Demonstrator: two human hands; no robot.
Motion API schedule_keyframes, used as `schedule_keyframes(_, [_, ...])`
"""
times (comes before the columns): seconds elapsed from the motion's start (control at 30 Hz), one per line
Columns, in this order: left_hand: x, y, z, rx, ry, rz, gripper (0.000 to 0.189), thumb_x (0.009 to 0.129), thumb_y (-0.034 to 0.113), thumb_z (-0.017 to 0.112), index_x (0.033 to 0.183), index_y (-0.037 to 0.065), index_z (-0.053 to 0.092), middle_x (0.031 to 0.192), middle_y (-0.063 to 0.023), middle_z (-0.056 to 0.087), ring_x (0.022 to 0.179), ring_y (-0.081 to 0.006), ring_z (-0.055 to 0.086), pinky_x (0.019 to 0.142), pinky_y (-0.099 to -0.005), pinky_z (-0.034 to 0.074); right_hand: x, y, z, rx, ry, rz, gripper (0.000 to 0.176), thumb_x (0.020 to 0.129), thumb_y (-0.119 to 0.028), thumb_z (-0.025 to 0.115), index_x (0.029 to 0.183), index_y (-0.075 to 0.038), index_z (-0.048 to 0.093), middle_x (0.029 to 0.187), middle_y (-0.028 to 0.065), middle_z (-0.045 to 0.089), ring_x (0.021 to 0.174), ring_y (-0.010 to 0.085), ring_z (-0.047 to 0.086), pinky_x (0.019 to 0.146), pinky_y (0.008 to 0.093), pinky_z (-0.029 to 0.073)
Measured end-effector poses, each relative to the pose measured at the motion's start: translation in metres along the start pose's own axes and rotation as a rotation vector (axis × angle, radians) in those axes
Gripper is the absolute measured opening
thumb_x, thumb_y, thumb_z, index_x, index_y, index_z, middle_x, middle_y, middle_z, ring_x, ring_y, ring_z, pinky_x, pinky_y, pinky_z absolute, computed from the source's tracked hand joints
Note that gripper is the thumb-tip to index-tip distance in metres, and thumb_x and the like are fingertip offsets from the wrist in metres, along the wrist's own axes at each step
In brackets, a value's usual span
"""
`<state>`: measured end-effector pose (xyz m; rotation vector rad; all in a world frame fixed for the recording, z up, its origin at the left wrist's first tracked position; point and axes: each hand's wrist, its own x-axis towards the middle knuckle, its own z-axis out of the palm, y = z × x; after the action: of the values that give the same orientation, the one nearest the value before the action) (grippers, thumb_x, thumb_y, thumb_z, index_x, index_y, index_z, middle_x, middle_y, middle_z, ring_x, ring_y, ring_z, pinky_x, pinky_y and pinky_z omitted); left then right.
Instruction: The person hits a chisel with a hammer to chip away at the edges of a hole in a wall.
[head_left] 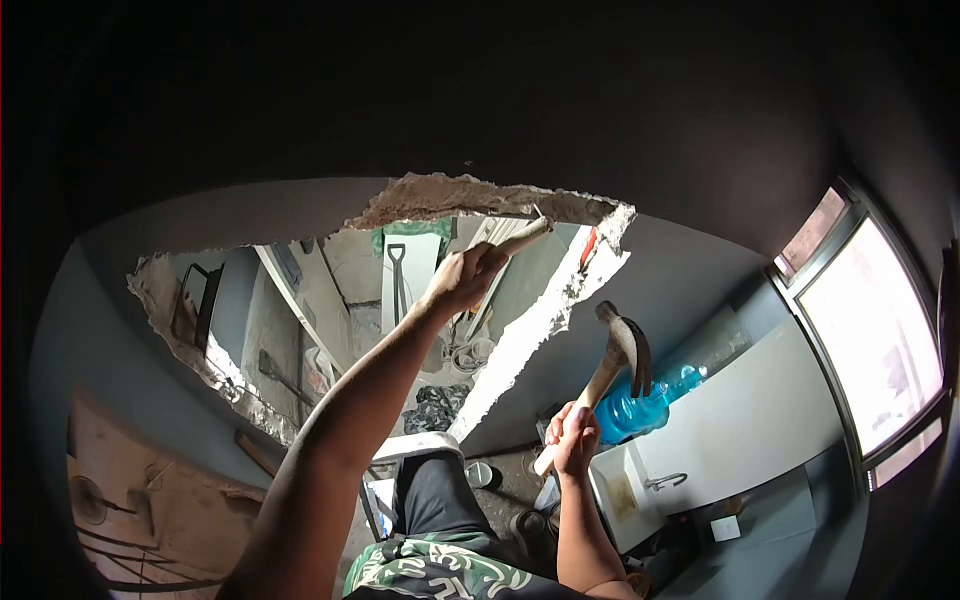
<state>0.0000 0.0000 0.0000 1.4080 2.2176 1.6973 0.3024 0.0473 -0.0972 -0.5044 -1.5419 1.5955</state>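
In the head view, my worry is a glancing blow. The hammer (pixel 622 350) is held low and off to one side of the chisel (pixel 522 234), whose tip sits at the broken wall edge (pixel 480 195), so I judge a skewed swing could catch the knuckles or shed rubble onto the legs below. The left hand (pixel 462 280) has its grip wrapped fully round the chisel, and the right hand (pixel 573 440) has its grip closed tight on the hammer's wooden handle near its end, close to a blue bottle (pixel 640 408).
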Motion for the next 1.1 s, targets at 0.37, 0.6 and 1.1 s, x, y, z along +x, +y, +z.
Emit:
schedule_keyframes(0.37, [0.0,-0.007,0.001,-0.192,0.099,-0.007,0.038,0.097,0.038,0.052,0.098,0.002,0.065,0.072,-0.0148,0.062,0.065,-0.0272,0.061,0.062,-0.04,0.047,0.1,-0.055,0.076,-0.11,-0.074,-0.657,0.068,0.093,-0.067,0.04,0.09,0.001,0.045,0.065,0.0073,0.043,0.052,0.0133,0.039,0.046,0.0248,0.032])
schedule_keyframes(0.6, [-0.003,-0.005,0.015,-0.299,0.096,-0.069,0.039,0.097,0.037,0.052,0.089,0.001,0.063,0.062,-0.0117,0.056,0.058,-0.0223,0.054,0.059,-0.0386,0.044,0.154,0.01,0.064,-0.45,-0.042,-0.3,0.044,0.099,-0.046,0.046,0.082,-0.005,0.048,0.061,0.0019,0.044,0.049,0.0088,0.042,0.045,0.0235,0.035])
schedule_keyframes(1.1, [-0.004,-0.009,0.029,-0.439,0.139,-0.072,0.046,0.098,0.04,0.051,0.075,0.001,0.056,0.057,-0.0062,0.048,0.054,-0.0138,0.043,0.051,-0.0339,0.037,0.141,0.016,0.066,-0.402,0.032,-0.653,0.056,0.096,-0.061,0.04,0.083,-0.007,0.046,0.06,0.0009,0.039,0.046,0.0108,0.034,0.041,0.0233,0.027])
